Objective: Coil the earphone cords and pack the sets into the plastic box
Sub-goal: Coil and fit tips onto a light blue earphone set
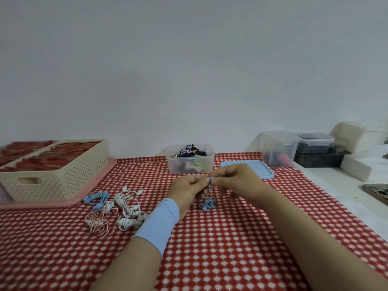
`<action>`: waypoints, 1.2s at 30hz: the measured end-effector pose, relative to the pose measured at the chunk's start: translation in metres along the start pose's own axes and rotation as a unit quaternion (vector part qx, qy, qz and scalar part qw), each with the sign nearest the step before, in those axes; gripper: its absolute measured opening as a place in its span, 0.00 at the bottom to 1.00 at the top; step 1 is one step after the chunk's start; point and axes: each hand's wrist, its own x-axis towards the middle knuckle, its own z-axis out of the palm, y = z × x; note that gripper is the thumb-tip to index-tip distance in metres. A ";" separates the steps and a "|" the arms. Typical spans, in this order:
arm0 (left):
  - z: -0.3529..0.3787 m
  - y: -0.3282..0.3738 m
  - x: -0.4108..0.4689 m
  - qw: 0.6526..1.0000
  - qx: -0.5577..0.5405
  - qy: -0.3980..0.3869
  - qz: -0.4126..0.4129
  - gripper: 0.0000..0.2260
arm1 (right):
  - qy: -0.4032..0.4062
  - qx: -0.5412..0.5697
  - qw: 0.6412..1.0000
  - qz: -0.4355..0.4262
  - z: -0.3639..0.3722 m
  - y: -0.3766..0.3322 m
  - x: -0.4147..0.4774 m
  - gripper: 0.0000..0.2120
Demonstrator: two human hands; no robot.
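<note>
My left hand (189, 190) and right hand (233, 179) meet over the middle of the table (210, 248). Both pinch one cord, and its set (207, 201) hangs just below them. The box (190, 162) sits behind them at twelve o'clock with coiled sets in it, and the lid (247, 169) lies just beside it at one. The pile (113, 208) lies at nine. At ten the basket (52, 175) stands on a tray (63, 203). The tubs (279, 148) stand at two.

Pinching a thin pale-blue earphone cord (208, 201) between left hand (189, 191) and right hand (234, 179), its tangled lower end hanging near the red-and-white checked tablecloth (210, 253). Facing a clear rectangular plastic box (190, 162) of coiled sets, flat pale-blue lid (249, 168) just beside it.
</note>
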 end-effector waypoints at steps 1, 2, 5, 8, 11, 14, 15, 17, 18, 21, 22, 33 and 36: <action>0.000 0.000 0.000 1.000 0.005 -0.001 0.000 0.06 | 0.008 0.003 1.000 -0.002 0.000 0.001 0.000 0.05; 0.001 -0.001 0.001 1.000 0.007 -0.001 0.000 0.05 | 0.015 0.006 1.000 -0.005 0.000 0.001 0.001 0.05; -0.001 -0.001 0.000 1.000 0.015 0.010 0.008 0.04 | 0.030 0.000 0.999 -0.017 0.002 0.002 0.003 0.05; -0.001 -0.001 -0.001 0.997 0.055 0.037 0.047 0.04 | 0.039 0.009 0.999 -0.023 0.004 0.004 0.003 0.05; -0.001 0.001 -0.002 0.993 0.070 0.054 0.080 0.05 | 0.043 0.048 0.998 -0.011 0.007 0.004 0.002 0.05; -0.001 0.002 -0.003 0.989 0.085 0.062 0.105 0.06 | 0.048 0.085 0.995 0.023 0.007 0.004 0.003 0.04; -0.001 0.002 -0.002 0.986 0.099 0.069 0.113 0.06 | 0.044 0.090 0.994 0.034 0.007 0.004 0.003 0.03; -0.001 0.002 -0.002 0.977 0.145 0.083 0.134 0.07 | 0.039 0.093 0.993 0.053 0.007 0.006 0.004 0.03; -0.002 0.001 -0.001 0.970 0.174 0.086 0.143 0.07 | 0.039 0.088 0.994 0.059 0.007 0.006 0.004 0.03; -0.002 0.001 -0.002 0.953 0.245 0.081 0.160 0.06 | 0.044 0.023 0.998 0.042 0.006 0.008 0.005 0.03; -0.002 0.001 -0.002 0.949 0.258 0.081 0.161 0.06 | 0.045 -0.010 0.999 0.025 0.005 0.008 0.005 0.03; -0.005 0.002 0.001 0.989 0.141 0.006 0.037 0.08 | 0.041 -0.111 0.990 -0.081 0.001 0.004 0.006 0.04; -0.005 0.001 0.002 0.992 0.123 -0.001 0.018 0.10 | 0.040 -0.155 0.983 -0.094 0.002 0.002 0.006 0.03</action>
